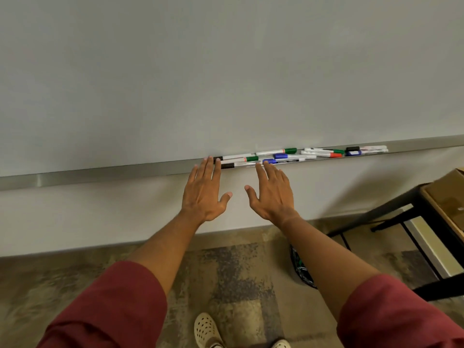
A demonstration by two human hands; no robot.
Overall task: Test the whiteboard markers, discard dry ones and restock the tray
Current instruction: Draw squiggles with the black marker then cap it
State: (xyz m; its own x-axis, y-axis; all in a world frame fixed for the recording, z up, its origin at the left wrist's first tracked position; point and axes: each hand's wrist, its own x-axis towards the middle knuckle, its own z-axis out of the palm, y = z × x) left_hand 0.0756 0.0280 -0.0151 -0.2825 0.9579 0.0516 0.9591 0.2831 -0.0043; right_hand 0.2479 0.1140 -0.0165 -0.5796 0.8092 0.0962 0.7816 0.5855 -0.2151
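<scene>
Both our hands reach flat-fingered to the marker tray (100, 175), holding nothing. Left hand (204, 194) has fingertips at the black-capped marker (234, 165); right hand (272, 194) is just below the blue-capped marker (283, 161). More markers lie jumbled rightward along the tray. Best we pinch one barrel mid-length, lift it clear of neighbours, then uncap and test on the whiteboard (226, 71).

In front of you the whiteboard (226, 71) was smooth with a dull sheen, and the tray (100, 173) under it looked like brushed metal. The markers (288, 156) had glossy plastic barrels and coloured caps. Your sleeves (113, 310) were soft matt cloth, your shoes (207, 330) perforated foam or rubber, the floor (238, 272) rough mottled carpet, and the box (449, 192) plain matt cardboard.
</scene>
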